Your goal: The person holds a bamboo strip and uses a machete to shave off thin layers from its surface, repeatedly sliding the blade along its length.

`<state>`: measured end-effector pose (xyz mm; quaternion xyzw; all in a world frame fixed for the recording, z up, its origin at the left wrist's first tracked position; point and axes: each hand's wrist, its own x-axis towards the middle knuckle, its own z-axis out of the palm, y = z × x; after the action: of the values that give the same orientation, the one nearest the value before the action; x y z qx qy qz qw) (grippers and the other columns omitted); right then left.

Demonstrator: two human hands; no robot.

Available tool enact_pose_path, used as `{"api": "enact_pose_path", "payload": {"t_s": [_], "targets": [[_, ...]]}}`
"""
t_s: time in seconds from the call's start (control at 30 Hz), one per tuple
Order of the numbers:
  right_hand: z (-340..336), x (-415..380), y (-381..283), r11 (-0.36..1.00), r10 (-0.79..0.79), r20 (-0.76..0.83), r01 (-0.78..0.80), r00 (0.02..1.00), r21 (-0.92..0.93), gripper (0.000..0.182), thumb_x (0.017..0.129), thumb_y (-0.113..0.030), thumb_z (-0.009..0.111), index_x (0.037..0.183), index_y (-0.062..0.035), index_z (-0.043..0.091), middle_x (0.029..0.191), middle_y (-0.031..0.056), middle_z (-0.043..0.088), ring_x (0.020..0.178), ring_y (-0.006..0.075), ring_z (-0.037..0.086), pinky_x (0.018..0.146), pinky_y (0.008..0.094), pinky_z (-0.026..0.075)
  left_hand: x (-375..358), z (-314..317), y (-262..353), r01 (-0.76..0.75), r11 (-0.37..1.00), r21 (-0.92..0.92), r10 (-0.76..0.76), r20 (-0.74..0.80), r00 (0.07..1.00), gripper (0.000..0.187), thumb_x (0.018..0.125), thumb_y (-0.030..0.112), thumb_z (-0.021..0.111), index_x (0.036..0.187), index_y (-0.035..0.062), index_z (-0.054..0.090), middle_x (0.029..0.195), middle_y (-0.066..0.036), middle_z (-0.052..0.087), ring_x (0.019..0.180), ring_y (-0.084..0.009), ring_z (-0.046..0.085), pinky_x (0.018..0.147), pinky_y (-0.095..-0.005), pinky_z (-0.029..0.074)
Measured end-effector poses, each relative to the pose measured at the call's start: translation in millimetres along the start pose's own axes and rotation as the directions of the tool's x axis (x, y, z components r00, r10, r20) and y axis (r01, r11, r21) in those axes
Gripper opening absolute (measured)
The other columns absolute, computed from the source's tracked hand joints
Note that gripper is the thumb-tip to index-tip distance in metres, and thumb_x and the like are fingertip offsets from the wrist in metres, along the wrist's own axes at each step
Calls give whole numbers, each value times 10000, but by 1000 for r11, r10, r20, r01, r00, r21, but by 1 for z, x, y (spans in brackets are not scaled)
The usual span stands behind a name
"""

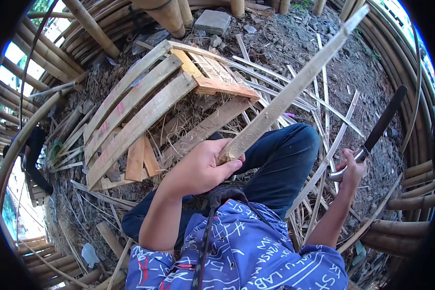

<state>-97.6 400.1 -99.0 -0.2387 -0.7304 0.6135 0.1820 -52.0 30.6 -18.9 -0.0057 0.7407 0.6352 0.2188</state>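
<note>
The left hand (200, 166) is closed tight round the lower end of a long split bamboo slat (290, 92), which rises from the fist toward one o'clock, clear up to the top edge. The right hand (351, 169) — out at three o'clock — grips the handle of a machete (379, 128), its dark blade pointing up and right, well apart from the slat. Beyond the jeans-clad knee (285, 159) lies a wooden pallet (150, 106) at eleven o'clock, on ground littered with bamboo strips (324, 111).

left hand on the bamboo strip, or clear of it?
Touching. The head view shows the left hand closed around the lower end of the bamboo strip, fingers wrapped over it.
</note>
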Motion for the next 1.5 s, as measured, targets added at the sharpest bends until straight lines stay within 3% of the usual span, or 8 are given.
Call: {"api": "enact_pose_path", "payload": {"t_s": [0.1, 0.2, 0.47, 0.63, 0.93, 1.3, 1.37, 1.5], "targets": [[12, -25, -2, 993, 103, 34, -105, 994, 59, 253, 839, -126, 659, 1000, -20, 495, 698, 41, 537, 418, 73, 472, 351, 207, 426, 1, 11, -1, -63, 997, 47, 62, 27, 998, 100, 885, 87, 610, 961, 21, 614, 700, 21, 558, 558, -36, 470, 514, -216, 390], [31, -54, -20, 996, 6, 298, -31, 955, 80, 189, 849, -104, 647, 920, -44, 483, 578, 18, 486, 391, 96, 475, 345, 220, 397, 5, 21, -9, -144, 965, 221, 141, 30, 990, 124, 887, 88, 601, 979, 7, 607, 685, 6, 569, 566, -61, 477, 529, -259, 411], [50, -85, -31, 972, -56, 605, 181, 794, -148, 258, 764, 26, 600, 1012, -28, 553, 618, -43, 462, 535, 40, 431, 493, 216, 349, 7, 40, -16, -109, 857, 504, 156, -52, 986, 160, 882, 128, 589, 904, -23, 540, 710, -264, 580, 685, -424, 584, 598, -415, 448], [60, -124, -8, 972, 116, 674, 57, 730, -229, 253, 739, -29, 577, 988, 0, 539, 666, 22, 474, 597, 115, 434, 550, 284, 382, 10, 43, -36, -103, 833, 544, 138, -25, 990, 165, 877, 138, 582, 928, -16, 553, 735, -263, 592, 738, -446, 589, 636, -477, 448], [60, -131, -10, 892, -12, 614, 286, 790, -350, 237, 758, -19, 543, 986, 23, 493, 649, 134, 547, 574, 217, 560, 561, 357, 446, 9, 46, -44, -93, 846, 526, 129, -33, 991, 144, 876, 126, 578, 898, -15, 554, 739, -261, 590, 747, -441, 589, 656, -479, 455], [58, -134, -21, 910, 119, 665, 188, 737, -370, 227, 758, -26, 554, 965, 21, 472, 658, 160, 557, 595, 279, 596, 583, 385, 458, 6, 46, -43, -58, 881, 470, 87, -41, 995, 152, 875, 108, 582, 916, -39, 583, 744, -262, 604, 743, -428, 603, 643, -451, 458], [55, -123, -19, 870, 12, 647, 311, 763, -383, 229, 760, -30, 565, 966, 14, 476, 659, 149, 559, 591, 253, 592, 576, 371, 454, 4, 46, -42, -57, 877, 477, 85, -37, 996, 154, 875, 106, 582, 924, -40, 586, 745, -264, 604, 742, -427, 603, 643, -447, 459], [59, -131, -15, 910, 44, 616, 223, 786, -350, 249, 754, -40, 576, 976, 14, 477, 666, 163, 565, 607, 299, 593, 588, 370, 457, 6, 49, -39, -48, 876, 479, 79, -45, 996, 156, 874, 103, 581, 934, -41, 590, 747, -269, 603, 736, -424, 604, 644, -442, 457]]}}
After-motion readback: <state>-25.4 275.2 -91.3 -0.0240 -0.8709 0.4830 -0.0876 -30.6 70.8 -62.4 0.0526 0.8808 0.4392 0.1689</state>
